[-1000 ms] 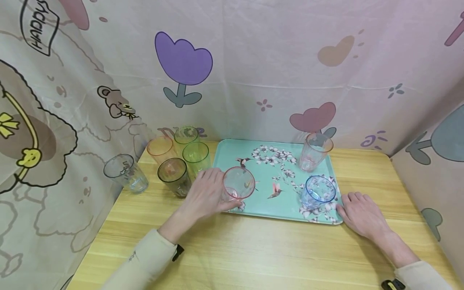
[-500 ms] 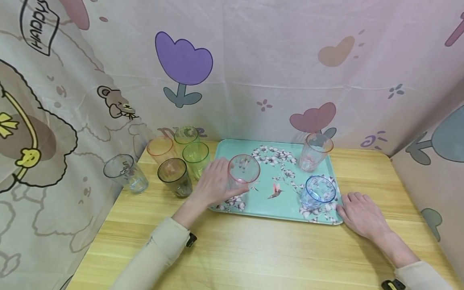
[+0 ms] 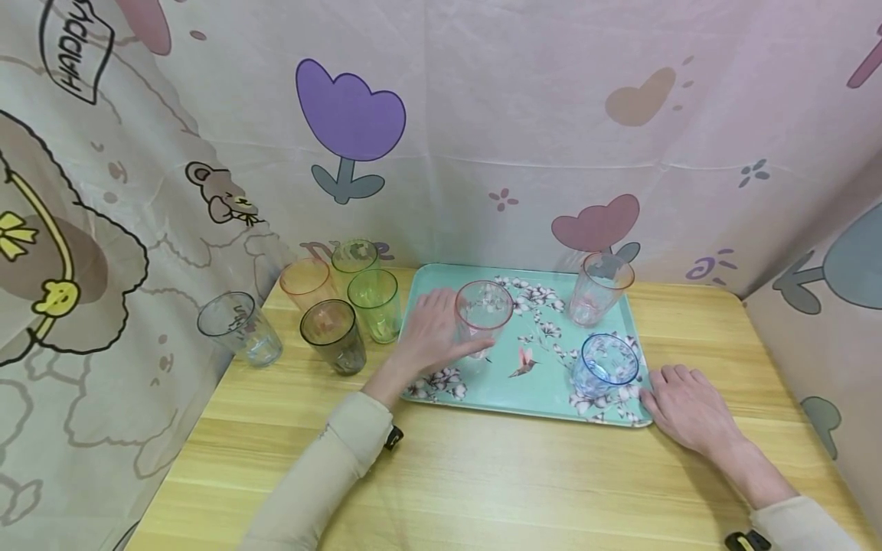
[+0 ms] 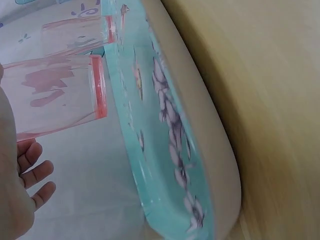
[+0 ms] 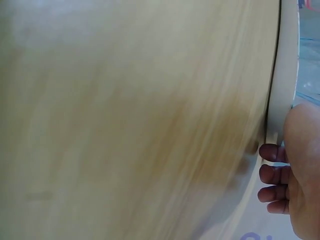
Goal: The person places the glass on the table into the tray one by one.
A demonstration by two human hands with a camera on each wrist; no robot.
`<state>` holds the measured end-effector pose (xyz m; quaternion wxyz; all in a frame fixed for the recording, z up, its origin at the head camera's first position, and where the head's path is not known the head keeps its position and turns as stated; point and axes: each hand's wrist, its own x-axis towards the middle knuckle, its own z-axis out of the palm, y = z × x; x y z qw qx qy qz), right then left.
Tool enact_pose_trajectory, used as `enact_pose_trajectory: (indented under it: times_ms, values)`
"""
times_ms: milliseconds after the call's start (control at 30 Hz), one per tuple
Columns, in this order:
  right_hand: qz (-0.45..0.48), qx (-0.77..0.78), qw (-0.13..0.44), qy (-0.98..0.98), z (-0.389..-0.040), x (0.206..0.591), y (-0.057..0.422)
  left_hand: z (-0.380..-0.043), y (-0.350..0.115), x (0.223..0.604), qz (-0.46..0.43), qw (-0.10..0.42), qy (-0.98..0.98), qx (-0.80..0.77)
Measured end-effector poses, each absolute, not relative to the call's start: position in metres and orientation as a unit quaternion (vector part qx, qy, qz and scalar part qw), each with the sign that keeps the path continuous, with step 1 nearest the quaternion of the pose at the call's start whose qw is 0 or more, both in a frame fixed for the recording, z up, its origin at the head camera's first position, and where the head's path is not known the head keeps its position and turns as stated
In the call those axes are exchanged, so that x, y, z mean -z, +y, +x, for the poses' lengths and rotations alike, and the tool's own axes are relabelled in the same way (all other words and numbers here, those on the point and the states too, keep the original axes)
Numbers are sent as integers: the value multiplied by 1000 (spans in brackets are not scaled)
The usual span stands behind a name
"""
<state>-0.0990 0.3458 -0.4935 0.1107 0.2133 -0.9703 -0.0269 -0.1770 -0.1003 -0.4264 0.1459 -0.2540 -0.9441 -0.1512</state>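
Observation:
My left hand (image 3: 430, 333) grips a clear pink-rimmed glass (image 3: 485, 308) around its side, over the left-middle of a mint-green floral tray (image 3: 492, 390). In the left wrist view the thick pink base of this drinking glass (image 4: 60, 97) points toward the tray; I cannot tell if it touches. Another pink glass (image 3: 598, 295) stands at the tray's back right corner, and a blue-rimmed glass (image 3: 605, 367) stands in front of it. At the tray's right edge my right hand (image 3: 692, 405) rests, fingers loosely bent, its thumb beside the rim, gripping no glass.
Left of the tray, on the wooden table (image 3: 468, 474), stand two green glasses (image 3: 375, 306), an orange glass (image 3: 308, 285), a dark brown glass (image 3: 335, 337) and a clear grey-rimmed glass (image 3: 241, 329). A patterned cloth (image 3: 482, 130) hangs behind the table.
My left hand has carried the pink-rimmed glass rightward and farther back over the tray, away from the brown and green glasses. The right hand has stayed in place.

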Motion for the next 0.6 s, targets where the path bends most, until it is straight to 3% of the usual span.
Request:
enact_pose_trajectory:
  times_ms: [600]
  values:
    - [208, 25, 105, -972, -99, 494, 345, -208, -62, 438, -236, 116, -948, 177]
